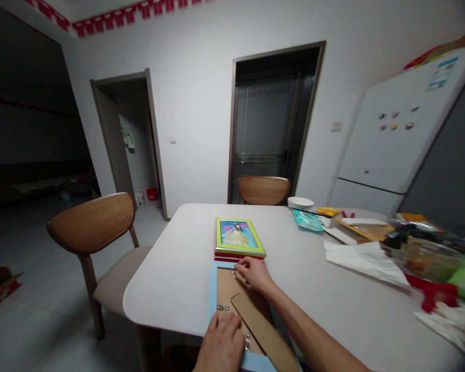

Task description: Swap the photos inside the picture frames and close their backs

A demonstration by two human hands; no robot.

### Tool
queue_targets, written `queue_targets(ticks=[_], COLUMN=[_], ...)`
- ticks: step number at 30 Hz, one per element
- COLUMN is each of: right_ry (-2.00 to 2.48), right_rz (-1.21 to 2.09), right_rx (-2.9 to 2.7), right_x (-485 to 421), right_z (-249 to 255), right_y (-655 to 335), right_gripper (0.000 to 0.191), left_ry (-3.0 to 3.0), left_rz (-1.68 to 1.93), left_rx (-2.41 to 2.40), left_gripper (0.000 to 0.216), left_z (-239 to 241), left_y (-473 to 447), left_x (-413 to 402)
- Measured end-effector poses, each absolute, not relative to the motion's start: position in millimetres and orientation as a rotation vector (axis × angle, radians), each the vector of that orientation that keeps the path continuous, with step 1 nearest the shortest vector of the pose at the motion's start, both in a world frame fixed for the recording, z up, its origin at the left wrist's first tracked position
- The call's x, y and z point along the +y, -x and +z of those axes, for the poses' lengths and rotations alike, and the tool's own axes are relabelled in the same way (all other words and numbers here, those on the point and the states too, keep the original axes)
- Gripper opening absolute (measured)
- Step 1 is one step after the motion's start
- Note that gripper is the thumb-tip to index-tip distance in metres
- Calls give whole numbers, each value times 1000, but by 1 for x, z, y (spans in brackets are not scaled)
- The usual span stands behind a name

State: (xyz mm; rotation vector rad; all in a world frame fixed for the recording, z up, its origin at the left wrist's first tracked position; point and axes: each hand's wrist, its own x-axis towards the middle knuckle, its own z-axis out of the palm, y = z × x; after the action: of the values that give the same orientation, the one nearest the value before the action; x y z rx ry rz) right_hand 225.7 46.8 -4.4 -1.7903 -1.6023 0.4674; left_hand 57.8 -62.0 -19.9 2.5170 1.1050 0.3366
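- Blue frame point(213, 289) lies back side up at the near edge of the surface point(170, 268); brown stand point(265, 333) slants across its back.
- Left hand point(222, 341): fingers slightly bent, resting over frame's lower left side; cannot tell whether they grip.
- Right hand point(256, 274): thumb and forefinger nearly together at the top clip point(234, 274); firm hold on it cannot be told.
- Green frame point(260, 243) atop a stack, just beyond, toward far edge.
- White bowl point(300, 202) near far edge.

On the table point(178, 268), stacked picture frames point(238, 236) lie behind a face-down frame point(223, 292), left of a probable food container point(430, 258).
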Motion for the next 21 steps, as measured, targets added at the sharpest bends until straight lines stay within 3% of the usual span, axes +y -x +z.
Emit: queue_targets(ticks=[5, 10, 12, 16, 21], right_ry=[1630, 1187, 1003, 850, 1239], right_rz=[570, 1289, 1526, 1351, 996], right_rx=[-1360, -892, -779, -606, -592], right_x=[0, -62, -77, -84, -67], right_z=[6, -2, -5, 3, 17], right_y=[-271, -248, -224, -211, -292], right_gripper=[31, 36, 39, 37, 62], left_ry=[-2460, -2018, -1797, -1539, -1348], left_rz=[550, 1021, 1163, 1240, 1272], left_rx=[999, 883, 793, 629, 492], left_gripper=[39, 9, 11, 16, 39], left_z=[1, 33, 40, 53, 59], left_y=[-63, -78, -92, -120, -146], left_x=[-67, -84, -89, -88, -59])
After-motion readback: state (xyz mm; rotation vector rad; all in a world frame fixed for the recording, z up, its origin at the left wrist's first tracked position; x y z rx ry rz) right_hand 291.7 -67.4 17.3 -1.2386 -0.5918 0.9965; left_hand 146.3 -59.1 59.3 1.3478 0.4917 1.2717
